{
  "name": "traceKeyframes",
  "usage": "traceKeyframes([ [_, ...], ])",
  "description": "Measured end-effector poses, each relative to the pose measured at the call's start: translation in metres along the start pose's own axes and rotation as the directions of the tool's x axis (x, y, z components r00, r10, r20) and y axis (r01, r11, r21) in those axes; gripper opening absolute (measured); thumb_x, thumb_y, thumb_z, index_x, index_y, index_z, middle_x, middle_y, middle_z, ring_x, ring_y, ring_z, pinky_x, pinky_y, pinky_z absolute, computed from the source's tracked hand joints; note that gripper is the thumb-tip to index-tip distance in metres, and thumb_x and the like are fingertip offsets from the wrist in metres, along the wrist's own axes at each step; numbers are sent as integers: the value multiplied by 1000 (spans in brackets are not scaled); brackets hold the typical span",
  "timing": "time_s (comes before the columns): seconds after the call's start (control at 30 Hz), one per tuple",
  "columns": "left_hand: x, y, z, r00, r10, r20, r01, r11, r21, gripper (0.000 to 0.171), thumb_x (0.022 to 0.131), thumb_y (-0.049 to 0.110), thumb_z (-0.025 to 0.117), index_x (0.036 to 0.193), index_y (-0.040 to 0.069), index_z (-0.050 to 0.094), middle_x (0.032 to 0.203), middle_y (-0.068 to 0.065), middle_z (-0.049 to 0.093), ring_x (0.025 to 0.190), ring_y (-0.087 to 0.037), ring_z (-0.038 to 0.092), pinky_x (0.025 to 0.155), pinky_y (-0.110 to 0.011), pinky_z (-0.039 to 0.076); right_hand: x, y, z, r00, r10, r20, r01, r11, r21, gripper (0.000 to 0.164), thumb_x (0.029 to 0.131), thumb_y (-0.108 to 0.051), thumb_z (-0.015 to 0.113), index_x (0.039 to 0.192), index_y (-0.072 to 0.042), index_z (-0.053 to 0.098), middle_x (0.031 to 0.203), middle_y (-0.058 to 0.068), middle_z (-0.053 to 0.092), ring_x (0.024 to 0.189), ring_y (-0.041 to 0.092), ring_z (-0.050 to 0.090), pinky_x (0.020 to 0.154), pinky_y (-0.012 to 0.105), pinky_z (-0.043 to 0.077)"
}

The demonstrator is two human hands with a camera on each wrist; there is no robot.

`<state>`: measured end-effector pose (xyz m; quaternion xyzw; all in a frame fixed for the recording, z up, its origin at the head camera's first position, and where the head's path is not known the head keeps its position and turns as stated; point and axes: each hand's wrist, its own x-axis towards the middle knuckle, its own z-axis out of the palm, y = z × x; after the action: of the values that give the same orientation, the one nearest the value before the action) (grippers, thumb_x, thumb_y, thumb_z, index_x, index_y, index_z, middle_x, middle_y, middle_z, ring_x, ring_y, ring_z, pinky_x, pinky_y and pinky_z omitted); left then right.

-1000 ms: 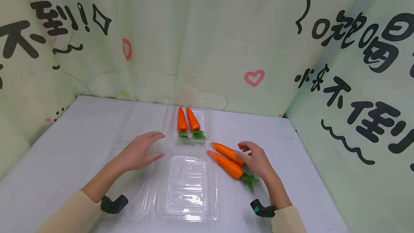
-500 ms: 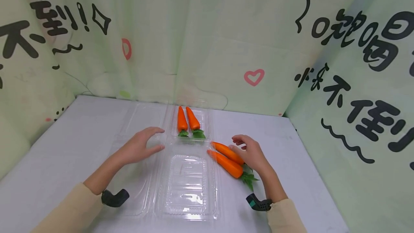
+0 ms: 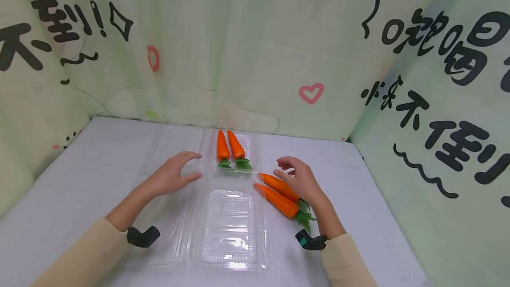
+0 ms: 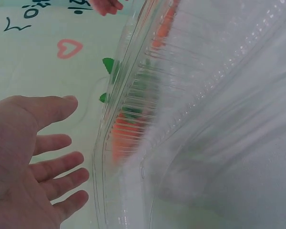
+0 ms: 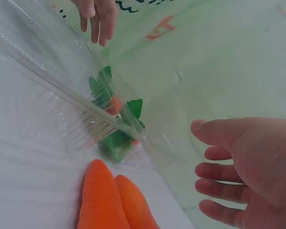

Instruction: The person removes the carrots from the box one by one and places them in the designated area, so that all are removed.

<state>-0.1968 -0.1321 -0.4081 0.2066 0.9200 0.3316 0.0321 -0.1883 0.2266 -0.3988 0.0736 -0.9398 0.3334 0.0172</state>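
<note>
My left hand (image 3: 172,176) hovers over the left side of the clear plastic boxes, its fingers spread loosely and holding nothing. On the other side, my right hand (image 3: 296,176) hangs above two larger carrots (image 3: 279,199) with nothing in its relaxed fingers. Those carrots lie side by side on the table, tips by the near box and green tops toward me. Two smaller carrots (image 3: 237,144) lie in the far clear box (image 3: 255,154). The near clear box (image 3: 229,229) has its lid opened out to the left. In the right wrist view, the large carrots (image 5: 101,200) show below the hand.
A white table (image 3: 342,216) carries everything. Behind it and along both sides hangs a pale green curtain (image 3: 271,48) with black lettering. The far box's clear lid (image 3: 175,141) lies opened to the left, close by the near box's lid.
My right hand has moved up and to the left, away from the large carrots' tops. The left hand has risen slightly farther from me. The carrots and boxes have stayed put.
</note>
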Motion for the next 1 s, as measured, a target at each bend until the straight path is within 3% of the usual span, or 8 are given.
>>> traceKeyframes([
  [0.53,11,-1,-2,1000,20,-4,-19,1000,21,57,91,26,66,140,4,46,143,-19,47,127,-38,49,104,-56,44,15,-18,10,999,-6,54,4,999,34,44,90,-31,68,129,-12,57,120,6,63,108,21,58,94,39,54],
  [0.77,16,-5,-2,999,49,-13,-48,998,28,55,91,24,66,138,3,47,141,-19,48,123,-37,52,101,-54,47,22,-22,13,997,-5,75,0,997,73,42,91,-29,67,128,-12,58,124,12,62,109,22,58,96,40,53],
  [1.0,20,-6,-3,1000,14,10,-14,1000,24,55,91,23,66,139,5,46,143,-20,47,123,-37,53,98,-52,50,27,-27,17,996,5,92,-13,996,84,43,91,-30,67,129,-15,56,125,10,61,111,21,58,97,39,53],
])
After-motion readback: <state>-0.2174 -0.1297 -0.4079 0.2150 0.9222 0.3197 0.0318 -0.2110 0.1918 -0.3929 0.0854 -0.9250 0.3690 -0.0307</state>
